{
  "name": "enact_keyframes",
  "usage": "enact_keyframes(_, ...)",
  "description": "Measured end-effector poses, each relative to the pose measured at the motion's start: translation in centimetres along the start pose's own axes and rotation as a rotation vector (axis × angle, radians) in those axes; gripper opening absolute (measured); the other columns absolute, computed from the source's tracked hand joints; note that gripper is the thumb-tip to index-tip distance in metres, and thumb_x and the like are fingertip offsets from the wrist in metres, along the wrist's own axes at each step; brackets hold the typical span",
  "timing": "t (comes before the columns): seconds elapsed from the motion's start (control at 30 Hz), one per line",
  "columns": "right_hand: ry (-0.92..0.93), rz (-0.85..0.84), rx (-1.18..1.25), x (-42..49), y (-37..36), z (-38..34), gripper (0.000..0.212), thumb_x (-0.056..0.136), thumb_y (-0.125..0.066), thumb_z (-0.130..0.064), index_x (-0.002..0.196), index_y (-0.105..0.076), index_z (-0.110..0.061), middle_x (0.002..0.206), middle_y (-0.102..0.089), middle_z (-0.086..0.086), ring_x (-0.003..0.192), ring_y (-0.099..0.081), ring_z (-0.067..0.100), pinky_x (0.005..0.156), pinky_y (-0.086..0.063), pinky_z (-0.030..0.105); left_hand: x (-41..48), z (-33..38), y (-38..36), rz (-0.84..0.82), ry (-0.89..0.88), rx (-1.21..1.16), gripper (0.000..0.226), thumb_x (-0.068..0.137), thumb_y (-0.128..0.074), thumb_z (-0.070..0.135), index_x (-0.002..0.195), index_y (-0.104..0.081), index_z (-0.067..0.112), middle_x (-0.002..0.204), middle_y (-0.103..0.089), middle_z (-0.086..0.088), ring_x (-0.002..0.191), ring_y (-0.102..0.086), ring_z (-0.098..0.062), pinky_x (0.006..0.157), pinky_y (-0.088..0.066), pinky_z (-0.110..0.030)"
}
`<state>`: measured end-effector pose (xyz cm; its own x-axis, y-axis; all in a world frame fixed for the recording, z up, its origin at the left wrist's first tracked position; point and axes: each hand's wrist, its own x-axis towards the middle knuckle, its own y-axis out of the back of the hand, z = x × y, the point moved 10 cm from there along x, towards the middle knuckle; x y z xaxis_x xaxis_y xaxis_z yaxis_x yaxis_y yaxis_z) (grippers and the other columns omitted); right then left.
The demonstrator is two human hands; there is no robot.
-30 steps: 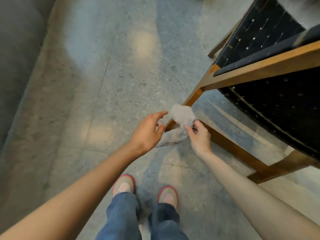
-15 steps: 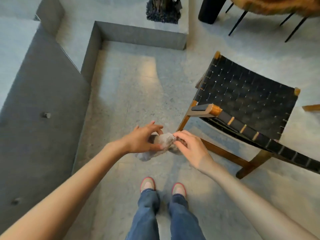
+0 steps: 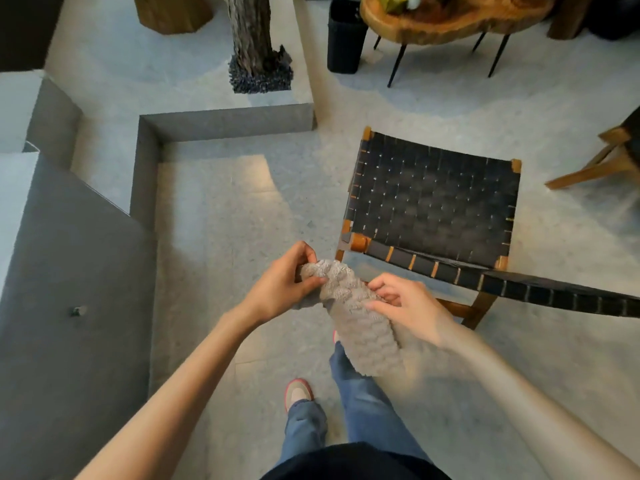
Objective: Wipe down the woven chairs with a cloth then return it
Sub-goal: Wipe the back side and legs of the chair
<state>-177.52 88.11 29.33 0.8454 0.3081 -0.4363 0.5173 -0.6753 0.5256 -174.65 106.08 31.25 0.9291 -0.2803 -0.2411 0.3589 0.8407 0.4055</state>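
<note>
A fluffy grey cloth (image 3: 356, 317) hangs between both hands in front of me, above my legs. My left hand (image 3: 280, 285) pinches its upper left end with thumb and fingers. My right hand (image 3: 408, 306) grips its right side, fingers curled over the fabric. Just beyond the hands stands a woven chair (image 3: 436, 199) with black straps on a wooden frame; its backrest rail runs to the right, near my right hand. The cloth is apart from the chair.
A second wooden chair leg (image 3: 595, 164) shows at the right edge. A live-edge wooden table (image 3: 450, 15) on thin black legs and a black bin (image 3: 346, 39) stand at the back. Grey concrete steps (image 3: 149, 161) and a tree trunk (image 3: 252, 36) lie left and ahead.
My view rose from the floor and chair leg to the whole chair seat. Both hands lifted the cloth and spread it out, so it now hangs longer between them.
</note>
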Motion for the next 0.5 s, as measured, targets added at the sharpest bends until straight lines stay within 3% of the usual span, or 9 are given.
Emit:
enact_keyframes(0.17, 0.015, 0.194, 0.028, 4.0, 5.9, 0.1, 0.015, 0.089, -0.066, -0.026, 0.103, -0.064, -0.028, 0.091, -0.067, -0.012, 0.074, -0.057, -0.010, 0.070, -0.042, 0.006, 6.4, 0.5, 1.4, 0.203, 0.017, 0.066, 0.024, 0.087, -0.066, 0.020, 0.093, -0.043, 0.021, 0.073, -0.049, 0.007, 0.057, -0.041, -0.006, 0.054, -0.035, -0.022)
enact_keyframes(0.23, 0.001, 0.235, -0.039, 6.7, 7.7, 0.9, 0.017, 0.090, -0.064, -0.026, 0.107, -0.067, -0.024, 0.095, -0.068, -0.010, 0.076, -0.056, -0.008, 0.077, -0.043, 0.010, 8.4, 0.1, 1.7, 0.335, 0.028, 0.165, 0.023, 0.087, -0.066, 0.021, 0.102, -0.049, 0.019, 0.091, -0.056, 0.003, 0.080, -0.052, -0.013, 0.072, -0.040, -0.023)
enact_keyframes(0.27, -0.020, 0.248, -0.068, 8.1, 8.3, 1.6, 0.018, 0.091, -0.064, -0.026, 0.108, -0.068, -0.022, 0.099, -0.069, -0.007, 0.083, -0.058, -0.005, 0.084, -0.046, 0.019, 9.1, -0.3, 1.7, 0.412, 0.051, 0.230, 0.027, 0.087, -0.065, 0.022, 0.109, -0.052, 0.016, 0.106, -0.057, -0.003, 0.097, -0.052, -0.019, 0.085, -0.039, -0.027)
enact_keyframes(0.33, -0.091, 0.224, -0.093, 10.8, 8.6, 3.7, 0.020, 0.091, -0.064, -0.026, 0.110, -0.068, -0.021, 0.107, -0.070, -0.003, 0.098, -0.062, 0.007, 0.092, -0.049, 0.033, 9.7, -1.6, 0.6, 0.496, 0.129, 0.243, 0.041, 0.088, -0.064, 0.025, 0.124, -0.050, 0.012, 0.132, -0.043, -0.012, 0.124, -0.036, -0.026, 0.103, -0.028, -0.031)
enact_keyframes(0.5, -0.150, 0.104, -0.108, 14.3, 7.0, 7.0, 0.023, 0.094, -0.060, -0.025, 0.116, -0.063, -0.019, 0.115, -0.066, 0.001, 0.109, -0.059, 0.018, 0.089, -0.047, 0.035, 11.1, -4.6, -8.0, 0.193, 0.241, 0.046, 0.055, 0.093, -0.054, 0.040, 0.143, -0.034, 0.031, 0.154, -0.012, -0.005, 0.141, -0.014, -0.023, 0.115, -0.020, -0.040)
